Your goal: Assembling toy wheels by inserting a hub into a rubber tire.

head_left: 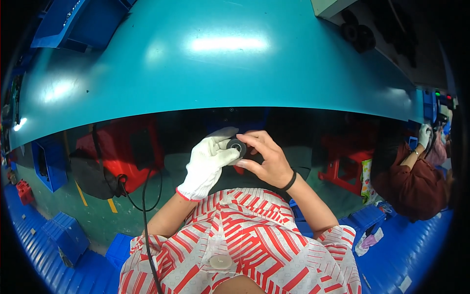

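In front of my body, just below the near edge of the table, both hands meet on a small black ring-shaped part (237, 145) with a pale centre. My left hand (209, 156) wears a white knitted glove with a red cuff and closes on the part from the left. Bare, with a black band at the wrist, my right hand (267, 158) pinches the same part from the right, thumb below and fingers above. The fingers cover some of the ring's edge, and its exact kind does not show.
A glossy teal table (235, 73) stretches ahead. At its far left stands a blue bin (81, 24); black round parts (357, 34) lie at the far right. Red stools (122, 154) stand below. A black cable (145, 220) hangs by my left arm. A co-worker (413, 181) sits at right.
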The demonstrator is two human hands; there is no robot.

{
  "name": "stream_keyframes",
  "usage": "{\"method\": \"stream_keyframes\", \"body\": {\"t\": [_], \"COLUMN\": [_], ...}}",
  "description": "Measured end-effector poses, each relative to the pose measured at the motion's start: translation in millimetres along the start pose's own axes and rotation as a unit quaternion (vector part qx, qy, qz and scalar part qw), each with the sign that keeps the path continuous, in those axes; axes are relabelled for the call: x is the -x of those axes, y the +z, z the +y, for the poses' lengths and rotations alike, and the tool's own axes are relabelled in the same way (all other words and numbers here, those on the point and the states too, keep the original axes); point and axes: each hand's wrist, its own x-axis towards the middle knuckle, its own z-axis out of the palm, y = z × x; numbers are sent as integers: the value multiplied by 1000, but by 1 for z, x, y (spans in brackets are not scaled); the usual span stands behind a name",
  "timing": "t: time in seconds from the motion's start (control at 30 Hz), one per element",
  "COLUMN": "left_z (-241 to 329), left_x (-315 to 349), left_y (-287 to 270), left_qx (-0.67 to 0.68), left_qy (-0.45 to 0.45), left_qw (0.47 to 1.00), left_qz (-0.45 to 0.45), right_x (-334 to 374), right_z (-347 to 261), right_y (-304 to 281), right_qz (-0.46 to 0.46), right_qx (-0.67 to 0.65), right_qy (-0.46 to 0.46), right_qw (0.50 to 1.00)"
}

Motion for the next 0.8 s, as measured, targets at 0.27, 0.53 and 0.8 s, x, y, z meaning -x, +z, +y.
{"method": "stream_keyframes", "body": {"t": [0.27, 0.53, 0.8], "left_z": [5, 7, 11], "left_x": [8, 12, 11], "left_y": [8, 14, 7], "left_qx": [-34, -298, 65], "left_qy": [35, 117, -13], "left_qw": [999, 947, 997], "left_qz": [7, 30, -50], "right_x": [-1, -2, -1], "right_z": [8, 4, 5], "right_y": [7, -2, 6], "right_qz": [18, 2, 107], "right_qx": [-36, -97, 57], "right_qy": [-34, 52, -136], "right_qw": [999, 994, 983]}}
